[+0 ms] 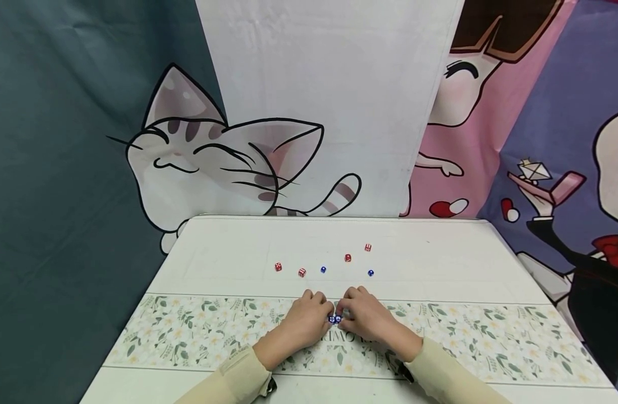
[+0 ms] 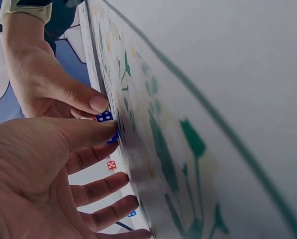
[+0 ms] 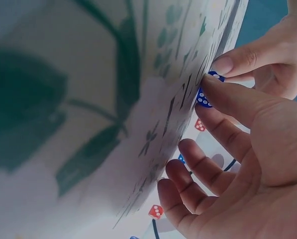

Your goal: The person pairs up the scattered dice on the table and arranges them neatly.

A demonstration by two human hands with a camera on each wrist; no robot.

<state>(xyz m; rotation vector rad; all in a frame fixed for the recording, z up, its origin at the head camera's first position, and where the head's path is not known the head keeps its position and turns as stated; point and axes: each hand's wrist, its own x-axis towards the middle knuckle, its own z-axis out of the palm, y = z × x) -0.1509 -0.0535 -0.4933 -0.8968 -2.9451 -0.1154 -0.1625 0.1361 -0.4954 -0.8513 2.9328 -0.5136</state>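
Note:
Two blue dice with white pips sit side by side on the floral band, between my hands. My left hand (image 1: 307, 318) pinches the left blue die (image 1: 331, 320) between thumb and forefinger; its other fingers spread loosely over the cloth in the left wrist view. From the other side, my right hand (image 1: 367, 315) pinches the right blue die (image 3: 204, 98) the same way, remaining fingers loosely bent. Both thumb tips (image 2: 107, 128) partly cover the dice, which appear up against each other.
Beyond the hands lie several red dice, among them a left one (image 1: 278, 267) and a far right one (image 1: 367, 247). Two more blue dice, one central (image 1: 323, 270) and one to the right (image 1: 371, 273), lie among them. A printed cat curtain (image 1: 309, 84) hangs behind the white table (image 1: 440, 258).

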